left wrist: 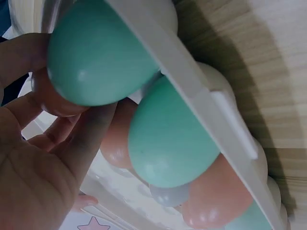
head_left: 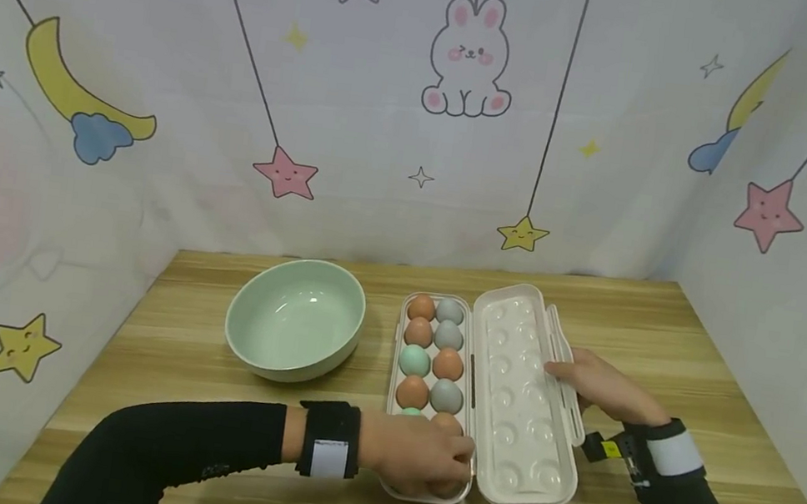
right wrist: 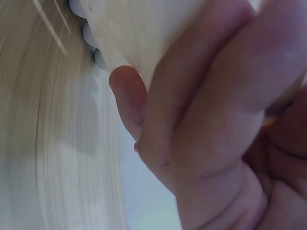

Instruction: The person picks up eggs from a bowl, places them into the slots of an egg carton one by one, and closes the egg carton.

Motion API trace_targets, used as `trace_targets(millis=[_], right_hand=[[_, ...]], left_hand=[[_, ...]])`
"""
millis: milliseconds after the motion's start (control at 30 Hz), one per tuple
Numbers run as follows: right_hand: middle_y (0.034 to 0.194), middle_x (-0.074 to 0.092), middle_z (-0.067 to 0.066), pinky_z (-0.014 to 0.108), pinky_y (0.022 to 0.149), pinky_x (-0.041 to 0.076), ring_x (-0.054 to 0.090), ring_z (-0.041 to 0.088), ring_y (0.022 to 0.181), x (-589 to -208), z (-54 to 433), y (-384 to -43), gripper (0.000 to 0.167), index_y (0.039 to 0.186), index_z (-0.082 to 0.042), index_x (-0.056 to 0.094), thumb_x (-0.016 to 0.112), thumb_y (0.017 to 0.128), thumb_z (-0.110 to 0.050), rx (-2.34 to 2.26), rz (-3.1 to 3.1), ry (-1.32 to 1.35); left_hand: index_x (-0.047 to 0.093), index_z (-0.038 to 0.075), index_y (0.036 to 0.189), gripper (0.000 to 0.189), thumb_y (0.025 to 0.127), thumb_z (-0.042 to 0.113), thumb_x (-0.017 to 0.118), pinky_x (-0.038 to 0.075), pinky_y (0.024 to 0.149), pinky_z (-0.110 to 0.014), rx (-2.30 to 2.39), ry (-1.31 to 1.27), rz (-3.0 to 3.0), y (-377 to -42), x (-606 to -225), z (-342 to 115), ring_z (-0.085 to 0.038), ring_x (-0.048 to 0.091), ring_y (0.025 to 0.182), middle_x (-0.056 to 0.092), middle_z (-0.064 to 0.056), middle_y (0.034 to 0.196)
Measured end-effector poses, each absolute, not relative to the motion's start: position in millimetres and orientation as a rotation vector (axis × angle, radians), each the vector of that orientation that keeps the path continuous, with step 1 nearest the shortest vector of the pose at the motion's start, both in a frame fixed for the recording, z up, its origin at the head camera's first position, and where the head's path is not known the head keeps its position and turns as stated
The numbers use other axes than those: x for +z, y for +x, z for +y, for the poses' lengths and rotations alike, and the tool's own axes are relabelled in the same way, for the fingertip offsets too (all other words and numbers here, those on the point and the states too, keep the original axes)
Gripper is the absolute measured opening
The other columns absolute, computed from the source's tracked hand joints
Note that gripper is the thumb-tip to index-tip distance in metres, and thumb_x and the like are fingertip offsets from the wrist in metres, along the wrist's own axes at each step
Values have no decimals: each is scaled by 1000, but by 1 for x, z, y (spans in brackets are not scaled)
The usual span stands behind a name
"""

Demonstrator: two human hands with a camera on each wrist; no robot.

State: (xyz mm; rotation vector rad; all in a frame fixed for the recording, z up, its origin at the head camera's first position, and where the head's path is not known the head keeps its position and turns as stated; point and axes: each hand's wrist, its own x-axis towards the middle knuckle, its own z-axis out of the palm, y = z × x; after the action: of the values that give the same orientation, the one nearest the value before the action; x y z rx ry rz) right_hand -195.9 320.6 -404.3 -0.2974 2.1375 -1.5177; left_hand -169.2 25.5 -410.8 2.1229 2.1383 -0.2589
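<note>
A white plastic egg carton point(head_left: 394, 369) lies open, its base holding brown, pale green and grey eggs in two columns. My left hand point(head_left: 409, 453) reaches across its near end and covers part of the front rows. In the left wrist view, its fingers are round a brown egg point(left wrist: 53, 99), partly hidden behind a green egg point(left wrist: 98, 57). Another green egg point(left wrist: 168, 136) sits beside the thumb. My right hand point(head_left: 606, 386) grips the outer edge of the dimpled lid point(head_left: 506, 399), thumb on top. From the right wrist, the curled fingers point(right wrist: 216, 105) show close up against the lid.
A pale green bowl point(head_left: 296, 323) stands left of the carton on the wooden table point(head_left: 174, 333). A white cloth point(head_left: 367, 113) printed with stars, moons and rabbits hangs behind the table and along both sides.
</note>
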Motion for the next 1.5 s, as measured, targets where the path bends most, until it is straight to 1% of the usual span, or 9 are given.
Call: trace_targets(millis=[400,500,600,800,967,1100,1200,1400,1500], right_hand=[[101,65,23,49,65,56,68,36,84,-405,312,-201,57,148,14,10,35,105,-12,-1505,2129,-300],[101,65,23,49,65,56,68,35,84,-405,312,-204,57,148,14,10,35,105,-13,-1499,2132,-298],[101,65,22,49,65,56,68,35,84,-405,312,-206,56,148,13,11,35,105,-13,-1495,2133,-297],[102,65,22,49,66,56,68,34,85,-407,315,-210,56,147,14,12,35,105,-14,-1488,2127,-295],[102,65,21,49,66,56,68,35,85,-411,320,-208,57,146,16,10,36,105,-14,-1498,2121,-285],[101,65,21,50,65,56,68,36,84,-415,323,-206,58,147,15,10,36,105,-14,-1500,2134,-287],[102,65,21,49,65,56,68,35,85,-414,328,-206,58,148,14,9,36,105,-15,-1486,2148,-283],[108,62,23,48,70,55,66,34,91,-409,337,-208,61,149,14,5,36,105,-14,-1447,2178,-276],[126,52,31,48,81,52,61,36,105,-407,339,-210,63,151,10,2,37,105,-14,-1434,2215,-270]], left_hand=[[62,23,98,10,90,27,67,34,59,-15,-224,2138,2272,-161,-416,19,-6,44,79,51,12,85],[63,22,98,11,90,26,68,35,62,-14,-147,2123,2278,-162,-416,16,-7,45,83,53,12,89],[63,20,110,22,90,26,68,39,72,-12,-14,2044,2280,-168,-412,11,-7,50,95,56,8,105],[53,5,131,41,94,18,63,40,99,-27,652,1703,2475,-190,-406,1,-22,47,120,47,-14,133],[41,-2,140,51,93,8,57,42,99,-43,1202,1242,2523,-209,-418,-11,-31,36,131,32,-22,144],[29,-1,150,63,93,8,54,32,107,-52,1310,930,2567,-220,-433,-19,-37,26,139,18,-26,154],[24,-2,151,66,93,9,54,27,108,-57,1392,788,2567,-229,-447,-22,-40,22,141,16,-28,155],[12,-5,153,74,91,5,52,26,109,-57,1693,467,2250,-240,-473,-19,-44,20,142,14,-30,156],[14,-10,151,71,91,2,50,23,111,-55,1777,424,2066,-243,-480,-16,-44,19,142,18,-31,154]])
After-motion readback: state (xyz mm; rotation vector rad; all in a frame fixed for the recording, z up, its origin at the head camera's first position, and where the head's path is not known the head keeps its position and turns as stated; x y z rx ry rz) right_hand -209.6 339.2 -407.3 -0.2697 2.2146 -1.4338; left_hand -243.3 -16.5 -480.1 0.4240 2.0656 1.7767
